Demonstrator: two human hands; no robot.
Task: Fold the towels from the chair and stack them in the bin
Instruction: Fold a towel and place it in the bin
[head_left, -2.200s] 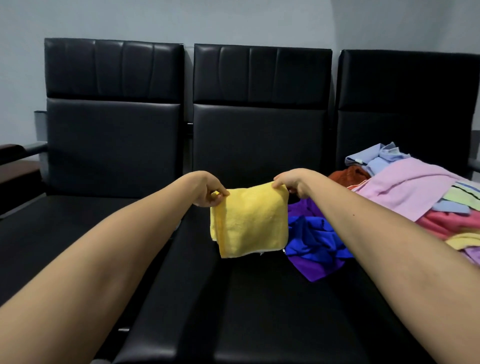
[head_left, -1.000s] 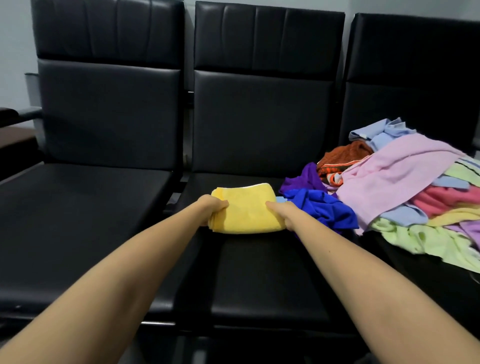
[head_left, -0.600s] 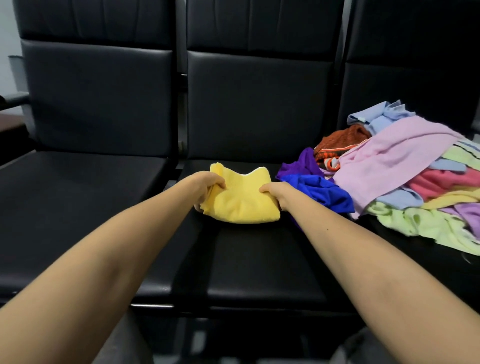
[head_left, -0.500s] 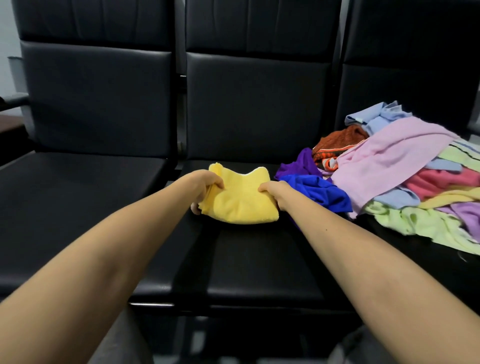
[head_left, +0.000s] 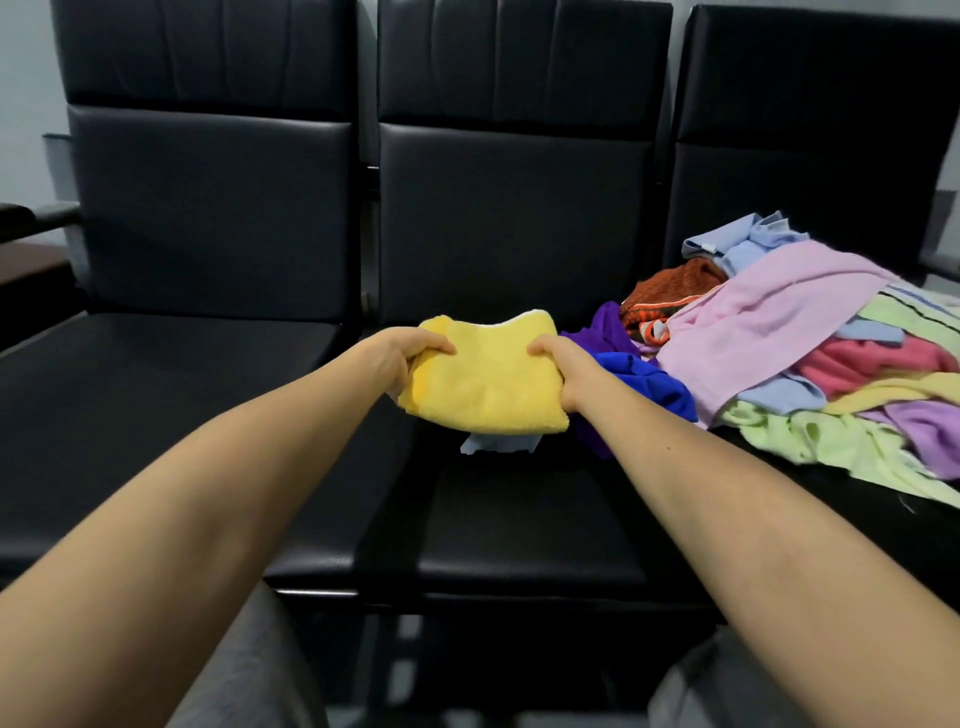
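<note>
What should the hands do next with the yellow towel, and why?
Probably lift the yellow towel and carry it toward the bin, which is not in view. It already looks folded into a compact shape, and the left hand and right hand each hold one side.

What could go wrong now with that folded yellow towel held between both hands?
The yellow towel is gripped only at its sides by the left hand and right hand, so the fold might sag open. A pale blue cloth peeks out underneath and could get dragged along.
</note>
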